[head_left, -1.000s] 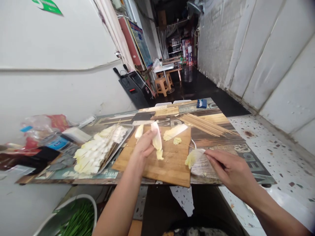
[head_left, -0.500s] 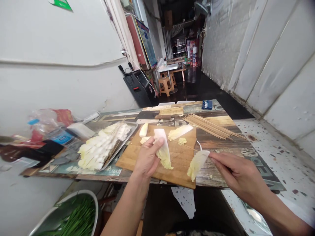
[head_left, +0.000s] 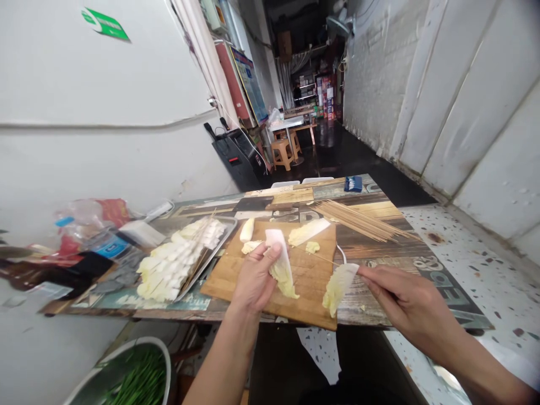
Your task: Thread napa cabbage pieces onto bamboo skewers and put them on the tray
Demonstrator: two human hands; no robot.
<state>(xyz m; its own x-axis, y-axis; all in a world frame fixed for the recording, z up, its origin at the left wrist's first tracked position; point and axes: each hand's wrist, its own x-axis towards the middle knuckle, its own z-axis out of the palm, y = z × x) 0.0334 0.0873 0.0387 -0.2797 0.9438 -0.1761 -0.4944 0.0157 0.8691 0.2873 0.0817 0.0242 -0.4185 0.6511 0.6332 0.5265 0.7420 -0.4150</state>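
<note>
My left hand (head_left: 258,275) pinches a napa cabbage leaf (head_left: 282,269), white end up and yellow frilly end down, above the wooden cutting board (head_left: 228,275). In my right hand (head_left: 400,289) is the end of a thin bamboo skewer (head_left: 317,256), pointing left toward that leaf. A second cabbage leaf (head_left: 338,287) hangs on the skewer close to my right fingers. Whether the skewer's tip touches the left leaf I cannot tell. Behind my hands, a loose cabbage leaf (head_left: 310,230), a cabbage piece (head_left: 247,229) and small scraps lie on the board.
Left of the board, a metal tray (head_left: 228,229) carries skewered cabbage leaves (head_left: 177,259). Loose bamboo skewers (head_left: 363,220) lie at the back right of the table, near a blue packet (head_left: 353,183). A plastic bottle (head_left: 107,244) stands far left; a metal bowl (head_left: 167,360) of greens is below.
The camera view has tilted up slightly, so the table sits lower in the picture. Both hands keep nearly the same pose, with the two leaves and the skewer still held.
</note>
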